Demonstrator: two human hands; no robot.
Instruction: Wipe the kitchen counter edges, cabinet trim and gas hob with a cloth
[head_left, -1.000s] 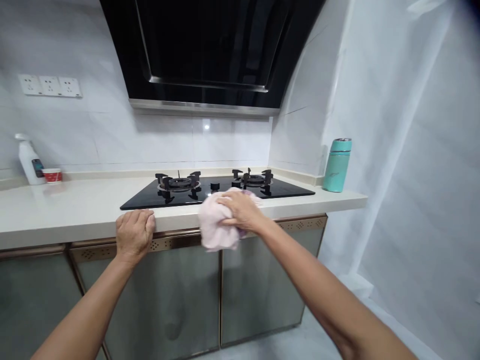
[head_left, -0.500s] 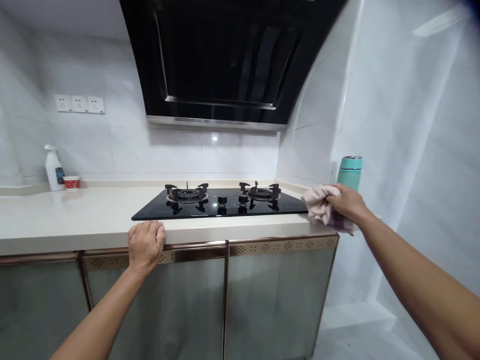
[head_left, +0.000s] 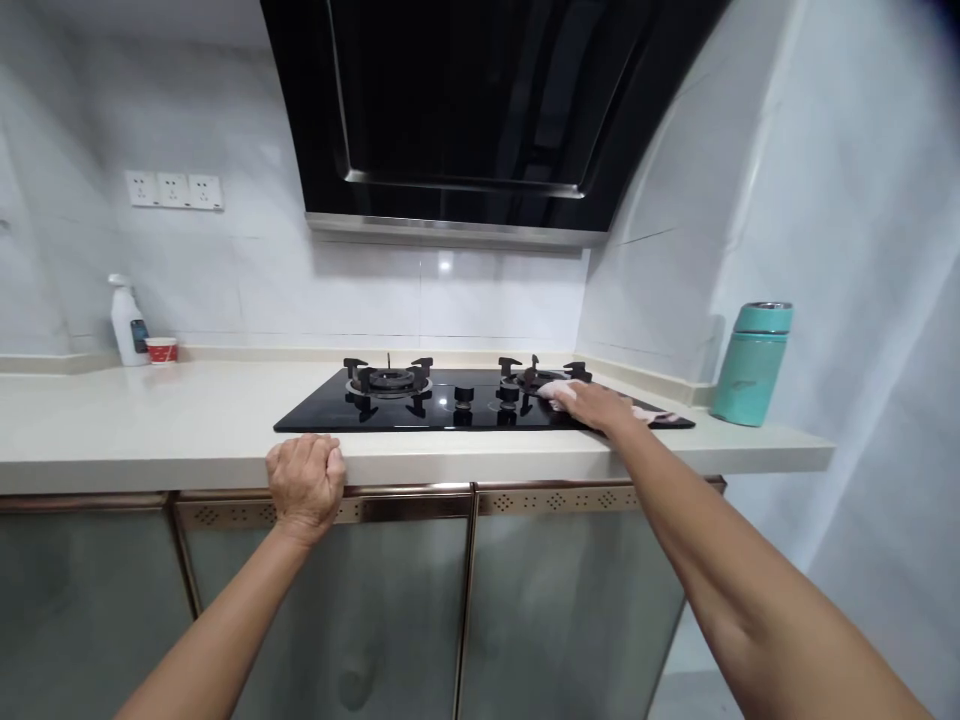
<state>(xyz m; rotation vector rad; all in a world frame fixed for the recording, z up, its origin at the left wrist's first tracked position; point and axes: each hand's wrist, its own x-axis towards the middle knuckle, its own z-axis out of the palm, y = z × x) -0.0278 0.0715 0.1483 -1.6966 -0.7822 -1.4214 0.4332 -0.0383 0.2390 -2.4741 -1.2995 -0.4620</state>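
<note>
My right hand presses a pale pinkish rag onto the right side of the black glass gas stove, close to the right burner. Part of the rag trails out to the right of the hand along the glass, and the palm hides the rest. Curled into a fist, my left hand leans on the front edge of the pale countertop, just below the stove's left front corner. I see nothing held in it. Two knobs stand between the burners.
A turquoise flask stands on the counter right of the stove. Overhead hangs a black range hood. At the far left are a white spray bottle and a red-and-white cup. Glass-fronted cabinets lie below.
My right hand has brought the rag left, from beyond the stove's right corner onto the glass by the right burner. The flask is now fully visible. My left hand stays at the counter edge.
</note>
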